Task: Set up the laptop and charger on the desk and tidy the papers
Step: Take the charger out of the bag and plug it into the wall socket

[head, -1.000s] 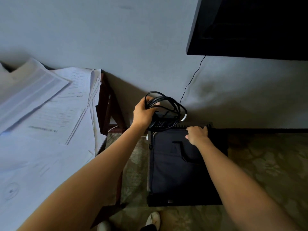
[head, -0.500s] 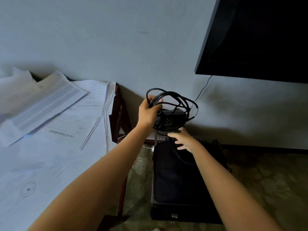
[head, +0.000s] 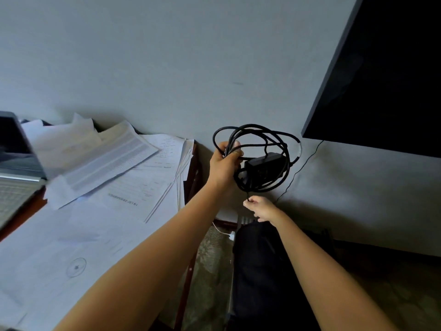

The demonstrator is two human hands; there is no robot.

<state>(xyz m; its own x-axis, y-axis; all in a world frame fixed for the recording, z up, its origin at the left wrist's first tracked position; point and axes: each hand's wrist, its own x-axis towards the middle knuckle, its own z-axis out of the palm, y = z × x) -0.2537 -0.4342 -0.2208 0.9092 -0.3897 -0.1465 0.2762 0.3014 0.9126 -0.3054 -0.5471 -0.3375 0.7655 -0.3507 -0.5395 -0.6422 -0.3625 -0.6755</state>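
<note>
Found left hand (head: pixel 225 163) curled tight round several loops of the charger (head: pixel 265 163) cord, held up in front of the wall (head: pixel 167 56). Found right hand (head: pixel 261 209) just below, pinching a loose end of the same cord between fingertips. Noted a dark screen (head: pixel 381 80) mounted on the wall at upper right. Recorded the table (head: pixel 192 182) at left, covered by overlapping papers (head: pixel 107 211) that reach its right edge. Logged a black bag (head: pixel 262 271) on the patterned floor (head: pixel 210 259) beside the table, under the right forearm. Saw an open laptop (head: pixel 14 173) at the table's far left, partly cut off. Located the charger brick inside its loops, just right of the left hand, clear of the table, above the bag. Traced a thin wire (head: pixel 298 173) down the wall from the screen.
</note>
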